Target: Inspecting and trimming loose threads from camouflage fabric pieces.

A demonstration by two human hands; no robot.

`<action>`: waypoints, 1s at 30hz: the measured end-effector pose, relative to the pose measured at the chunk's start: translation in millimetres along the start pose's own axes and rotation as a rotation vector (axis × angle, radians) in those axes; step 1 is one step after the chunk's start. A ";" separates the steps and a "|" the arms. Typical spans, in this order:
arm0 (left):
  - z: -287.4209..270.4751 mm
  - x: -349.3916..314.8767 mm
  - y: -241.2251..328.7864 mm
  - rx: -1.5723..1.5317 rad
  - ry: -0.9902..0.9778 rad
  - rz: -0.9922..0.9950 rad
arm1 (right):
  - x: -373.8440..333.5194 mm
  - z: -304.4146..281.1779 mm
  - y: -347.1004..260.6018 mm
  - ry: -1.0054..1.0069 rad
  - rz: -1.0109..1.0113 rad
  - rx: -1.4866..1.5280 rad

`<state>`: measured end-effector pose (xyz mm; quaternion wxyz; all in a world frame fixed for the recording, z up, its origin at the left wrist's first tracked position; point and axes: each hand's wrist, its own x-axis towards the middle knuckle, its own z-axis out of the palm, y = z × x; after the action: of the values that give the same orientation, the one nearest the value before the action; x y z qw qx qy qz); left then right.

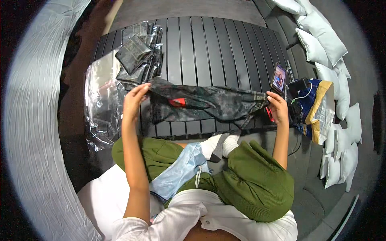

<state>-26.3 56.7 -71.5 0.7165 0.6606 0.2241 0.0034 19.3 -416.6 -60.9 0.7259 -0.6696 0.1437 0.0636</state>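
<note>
My left hand (136, 101) and my right hand (277, 107) hold a dark, mottled garment (225, 105) stretched sideways between them, over the near part of the black slatted table. It is a long doubled band of cloth with a bright red patch (177, 102) left of its middle. The left thumb and fingers pinch its upper left corner, and the right ones grip its upper right end. What kind of garment it is cannot be made out. Just below the right hand's fingers, partly hidden, is a small red object (269, 114).
Dark folded goods in clear bags (136, 54) are piled at the table's far left; clear plastic sleeves (105, 90) lie nearer. Right of the garment are a propped phone (278, 78), a cable and a blue-and-tan bag (319, 108). Light blue cloth (181, 166) covers my lap. White pillows (321, 36) line the right.
</note>
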 end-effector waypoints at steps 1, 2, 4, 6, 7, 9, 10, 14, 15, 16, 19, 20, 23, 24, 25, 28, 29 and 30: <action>-0.7 -5.1 6.2 -0.024 0.015 0.032 | 0.3 -13.3 -3.3 -0.042 -0.025 0.022; -4.3 -11.8 13.2 -0.043 0.039 0.064 | 0.9 -20.5 -9.0 -0.098 -0.050 0.028; -12.6 -20.2 20.1 -0.118 0.097 0.150 | -2.1 -23.5 -20.9 -0.117 -0.118 0.079; -19.8 -29.7 28.1 -0.205 0.199 0.089 | -10.2 -18.2 -35.0 -0.129 -0.223 0.128; -24.8 -34.9 31.8 -0.277 0.147 0.129 | -12.4 -20.0 -39.9 -0.138 -0.239 0.139; -26.8 -42.9 39.5 -0.236 0.192 0.198 | -19.0 -22.9 -50.4 -0.148 -0.257 0.151; -27.6 -48.8 44.6 -0.225 0.200 0.228 | -23.2 -22.9 -54.8 -0.143 -0.283 0.114; -36.1 -66.2 59.7 -0.146 0.191 0.253 | -32.6 -20.6 -61.9 -0.182 -0.325 0.082; -37.1 -64.5 58.2 -0.183 0.206 0.277 | -35.8 -17.1 -63.2 -0.185 -0.347 0.108; -40.3 -63.5 56.5 -0.181 0.212 0.279 | -35.4 -19.1 -62.0 -0.191 -0.346 0.111; -46.6 -61.8 54.8 -0.228 0.239 0.303 | -34.3 -19.2 -60.4 -0.190 -0.295 0.168; -49.5 -62.7 54.4 -0.224 0.247 0.304 | -34.3 -15.5 -60.3 -0.197 -0.292 0.172; -58.6 -62.8 50.8 -0.150 0.309 0.421 | -32.9 -10.0 -59.5 -0.017 -0.298 0.083; -61.9 -64.3 51.2 -0.150 0.310 0.421 | -32.4 -7.8 -59.8 -0.018 -0.297 0.084; -63.4 -67.5 53.7 -0.099 0.305 0.438 | -32.3 -5.6 -60.3 0.020 -0.298 0.099; -61.2 -72.1 60.6 -0.016 0.287 0.469 | -30.7 -6.0 -59.7 0.056 -0.269 0.136; -58.3 -72.2 63.1 0.050 0.286 0.473 | -30.1 -6.2 -58.9 0.053 -0.240 0.157; -56.0 -71.3 64.4 0.117 0.286 0.476 | -29.0 -5.8 -57.0 0.052 -0.238 0.157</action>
<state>-89.9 96.4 10.6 0.6174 0.7276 0.1610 0.2519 7.3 -424.9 1.6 0.7746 -0.6243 0.0865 -0.0521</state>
